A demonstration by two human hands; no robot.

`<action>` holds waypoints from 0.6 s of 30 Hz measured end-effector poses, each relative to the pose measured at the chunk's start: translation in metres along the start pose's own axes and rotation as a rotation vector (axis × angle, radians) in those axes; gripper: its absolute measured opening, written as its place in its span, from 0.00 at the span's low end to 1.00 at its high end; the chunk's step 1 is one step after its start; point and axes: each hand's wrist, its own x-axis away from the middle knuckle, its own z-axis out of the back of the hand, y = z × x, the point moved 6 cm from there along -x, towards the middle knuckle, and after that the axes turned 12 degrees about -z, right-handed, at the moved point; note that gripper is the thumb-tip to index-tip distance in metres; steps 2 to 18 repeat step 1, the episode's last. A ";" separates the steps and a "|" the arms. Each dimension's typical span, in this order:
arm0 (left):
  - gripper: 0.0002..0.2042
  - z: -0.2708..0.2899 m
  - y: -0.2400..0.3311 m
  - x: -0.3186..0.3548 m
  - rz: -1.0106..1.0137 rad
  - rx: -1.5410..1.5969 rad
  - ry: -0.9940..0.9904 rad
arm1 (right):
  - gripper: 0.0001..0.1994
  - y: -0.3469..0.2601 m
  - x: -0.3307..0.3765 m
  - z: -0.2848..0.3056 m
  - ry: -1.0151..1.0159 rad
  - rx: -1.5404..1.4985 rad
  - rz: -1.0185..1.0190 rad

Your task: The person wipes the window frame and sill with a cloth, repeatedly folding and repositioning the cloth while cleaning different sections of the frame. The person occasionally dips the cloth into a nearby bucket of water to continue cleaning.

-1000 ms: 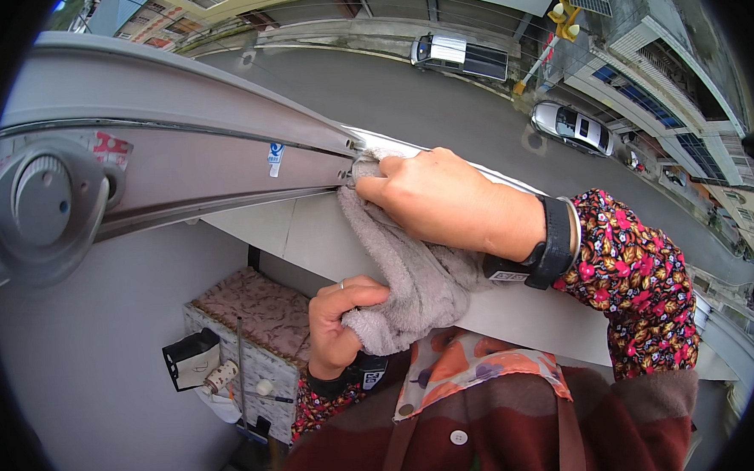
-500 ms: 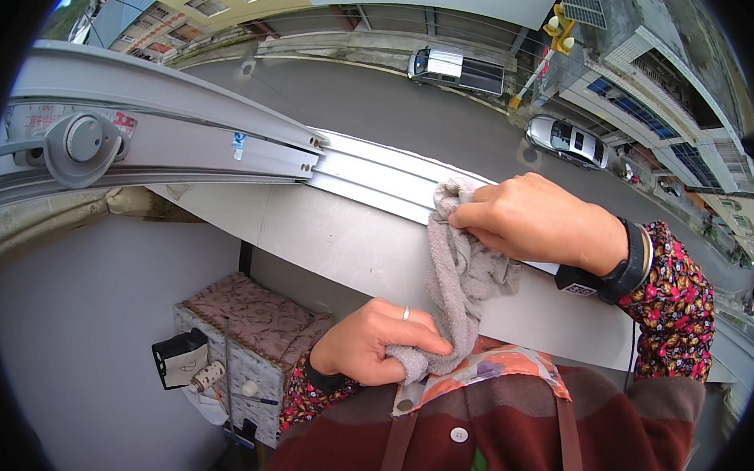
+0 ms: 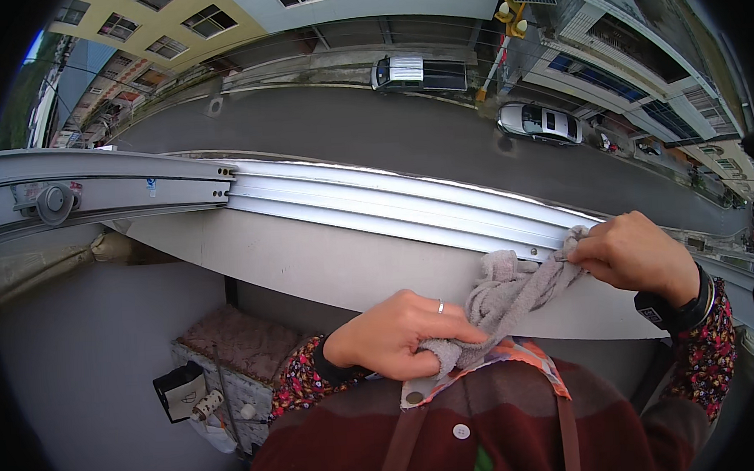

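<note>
A grey-beige cleaning cloth hangs bunched between my two hands over the pale windowsill. My right hand pinches its upper end at the ribbed metal window track, near the track's right part. My left hand grips the lower end close to my body, thumb and fingers closed round it, with a ring on one finger. The middle of the cloth drapes in folds on the sill and touches the track's inner edge. My right fingertips are partly hidden in the cloth.
A sliding window frame with a round latch stands at the left end of the track. Beyond the sill lies a street far below, with a pickup and a silver car. A patterned covered cabinet stands indoors, lower left.
My right hand has moved right along the track, pulling the cloth's upper end with it. My left hand still holds the lower end. The whole view has shifted, showing more of the track.
</note>
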 end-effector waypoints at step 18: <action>0.24 -0.002 -0.001 0.000 0.027 0.020 -0.040 | 0.06 0.004 0.005 -0.003 0.027 -0.014 -0.021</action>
